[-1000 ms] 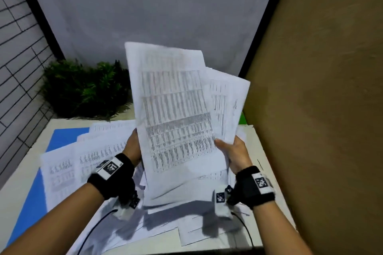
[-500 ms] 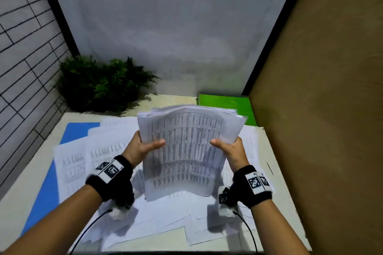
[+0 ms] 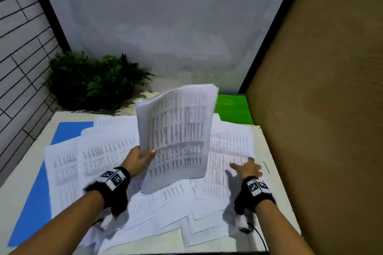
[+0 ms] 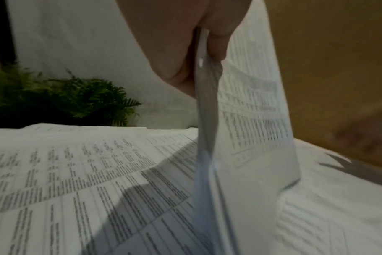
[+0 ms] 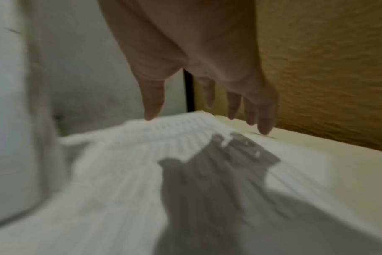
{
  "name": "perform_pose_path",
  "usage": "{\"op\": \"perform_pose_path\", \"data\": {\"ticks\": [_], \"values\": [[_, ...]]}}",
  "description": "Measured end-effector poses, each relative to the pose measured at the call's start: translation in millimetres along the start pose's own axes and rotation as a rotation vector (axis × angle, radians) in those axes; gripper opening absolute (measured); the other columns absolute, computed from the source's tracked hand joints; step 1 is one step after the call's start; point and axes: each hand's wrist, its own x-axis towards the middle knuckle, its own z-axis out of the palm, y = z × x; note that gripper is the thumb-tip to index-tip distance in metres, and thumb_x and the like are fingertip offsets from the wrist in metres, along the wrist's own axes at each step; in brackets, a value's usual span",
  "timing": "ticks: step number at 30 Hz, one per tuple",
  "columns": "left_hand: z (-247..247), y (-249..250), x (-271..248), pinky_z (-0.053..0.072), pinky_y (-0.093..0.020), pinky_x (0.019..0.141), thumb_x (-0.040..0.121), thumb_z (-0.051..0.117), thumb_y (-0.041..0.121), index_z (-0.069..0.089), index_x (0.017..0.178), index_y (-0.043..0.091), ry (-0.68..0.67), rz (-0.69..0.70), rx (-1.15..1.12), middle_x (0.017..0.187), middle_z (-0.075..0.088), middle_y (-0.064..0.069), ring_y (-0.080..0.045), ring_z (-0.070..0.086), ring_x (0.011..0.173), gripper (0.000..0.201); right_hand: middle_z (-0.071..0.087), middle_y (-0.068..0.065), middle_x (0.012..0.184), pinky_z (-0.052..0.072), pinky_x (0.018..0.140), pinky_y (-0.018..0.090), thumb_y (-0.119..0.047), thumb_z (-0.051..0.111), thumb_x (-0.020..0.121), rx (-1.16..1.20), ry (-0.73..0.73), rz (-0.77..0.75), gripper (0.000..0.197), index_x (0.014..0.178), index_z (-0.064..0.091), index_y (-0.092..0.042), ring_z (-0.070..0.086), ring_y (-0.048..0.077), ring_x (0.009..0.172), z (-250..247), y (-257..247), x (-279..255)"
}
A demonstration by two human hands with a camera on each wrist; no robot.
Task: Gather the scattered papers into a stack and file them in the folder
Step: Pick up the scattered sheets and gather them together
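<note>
My left hand (image 3: 143, 156) pinches the left edge of a gathered stack of printed papers (image 3: 177, 130), held upright above the table; the left wrist view shows thumb and fingers clamped on the stack's edge (image 4: 204, 57). My right hand (image 3: 245, 166) is off the stack, fingers spread and straight, hovering low over loose sheets (image 3: 230, 151) at the table's right; its fingertips (image 5: 265, 127) point down toward the paper (image 5: 164, 134). More loose sheets (image 3: 99, 157) cover the table's left and front. A blue folder (image 3: 39, 198) lies under them at the left. A green folder (image 3: 233, 107) lies at the back right.
A fern-like plant (image 3: 91, 80) stands at the back left corner. A brown board wall (image 3: 321, 109) runs close along the table's right edge. A white backdrop hangs behind, a tiled wall at the left. The table's front edge (image 3: 172, 242) shows bare between sheets.
My right hand has let go of the stack and dropped to the loose sheets on the right. The left hand alone now holds the stack, which has tilted upright.
</note>
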Motion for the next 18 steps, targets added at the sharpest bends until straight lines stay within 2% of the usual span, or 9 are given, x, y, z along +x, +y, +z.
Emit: {"op": "perform_pose_path", "data": {"ticks": [1,2,4,6,7,9,11,15,18], "values": [[-3,0,1,0.046,-0.032,0.076,0.085,0.055,0.044,0.054,0.096,0.008,0.049,-0.004,0.008,0.088,0.058,-0.005,-0.020,0.057,0.083,0.038,0.030,0.024,0.143,0.034,0.104,0.050,-0.032,0.073,0.075,0.006,0.022,0.088,0.085,0.139,0.026,-0.005,0.033,0.041,0.130,-3,13,6],[-5,5,1,0.043,-0.031,0.067,0.089,0.052,0.032,0.053,0.084,0.009,0.088,0.007,0.011,0.075,0.053,-0.006,-0.019,0.052,0.071,0.024,0.032,0.024,0.143,0.035,0.103,0.047,-0.030,0.073,0.076,0.028,-0.015,0.112,0.082,0.138,0.027,-0.003,0.036,0.040,0.130,-6,23,10],[-10,11,4,0.035,-0.029,0.054,0.092,0.049,0.021,0.044,0.067,0.012,0.175,0.013,0.027,0.057,0.042,-0.006,-0.018,0.040,0.053,0.027,0.042,0.022,0.141,0.037,0.102,0.040,-0.024,0.071,0.078,0.004,-0.145,0.057,0.065,0.130,0.040,0.000,0.043,0.036,0.127,-4,36,16],[-15,14,6,0.029,-0.027,0.049,0.092,0.049,0.019,0.040,0.063,0.014,0.232,0.010,0.055,0.053,0.036,-0.005,-0.018,0.033,0.047,0.030,0.053,0.022,0.130,0.042,0.100,0.039,-0.020,0.070,0.079,-0.047,-0.163,0.025,0.039,0.111,0.055,-0.004,0.050,0.035,0.118,2,39,17],[-16,14,5,0.028,-0.026,0.048,0.092,0.049,0.019,0.040,0.063,0.014,0.237,-0.003,0.069,0.052,0.035,-0.005,-0.017,0.032,0.047,0.031,0.051,0.022,0.129,0.044,0.098,0.042,-0.023,0.070,0.077,-0.056,-0.115,0.048,0.041,0.111,0.054,-0.007,0.049,0.036,0.116,6,40,16],[-19,12,4,0.028,-0.026,0.047,0.092,0.048,0.019,0.040,0.062,0.014,0.233,-0.026,0.065,0.051,0.035,-0.005,-0.017,0.032,0.045,0.031,0.037,0.023,0.136,0.040,0.099,0.048,-0.034,0.071,0.073,-0.052,-0.016,0.165,0.070,0.130,0.038,-0.008,0.039,0.041,0.122,7,37,15],[-21,10,1,0.028,-0.026,0.046,0.092,0.048,0.019,0.040,0.063,0.013,0.241,-0.028,0.050,0.049,0.034,-0.005,-0.018,0.032,0.043,0.031,0.034,0.025,0.141,0.039,0.101,0.049,-0.033,0.072,0.074,0.030,-0.019,0.233,0.087,0.140,0.023,-0.005,0.040,0.043,0.125,5,37,17],[-24,7,-5,0.027,-0.026,0.047,0.092,0.048,0.018,0.040,0.064,0.010,0.251,-0.049,0.027,0.049,0.033,-0.005,-0.017,0.031,0.044,0.031,0.043,0.023,0.140,0.041,0.102,0.043,-0.019,0.069,0.080,0.116,-0.051,0.208,0.072,0.139,0.032,-0.001,0.046,0.041,0.123,-3,43,28],[-26,6,-8,0.028,-0.025,0.044,0.092,0.048,0.019,0.041,0.066,0.009,0.254,-0.072,0.005,0.050,0.033,-0.006,-0.016,0.030,0.042,0.029,0.032,0.018,0.148,0.035,0.107,0.045,-0.026,0.071,0.078,0.075,-0.077,0.183,0.079,0.143,0.028,-0.010,0.035,0.039,0.131,-5,42,25]]}}
